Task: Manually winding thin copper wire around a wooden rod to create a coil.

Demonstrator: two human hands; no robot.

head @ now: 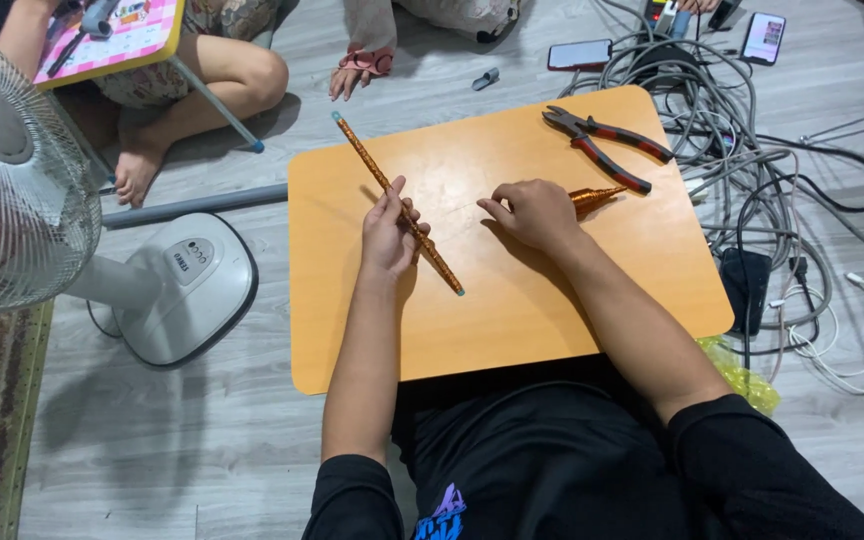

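Even, fairly bright indoor light from overhead leaves soft shadows beneath the forearms on the orange tabletop (512, 320) and below the fan (12, 170) at left, with mild sheen on the grey floor (152, 450), sharp focus at centre, and slight wide-angle stretching toward the frame's edges.

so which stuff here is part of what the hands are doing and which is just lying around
In use:
- orange rod, held by left hand
- orange cone, under right hand
- small table

Lying about:
- pliers
- cables
- phones
- fan
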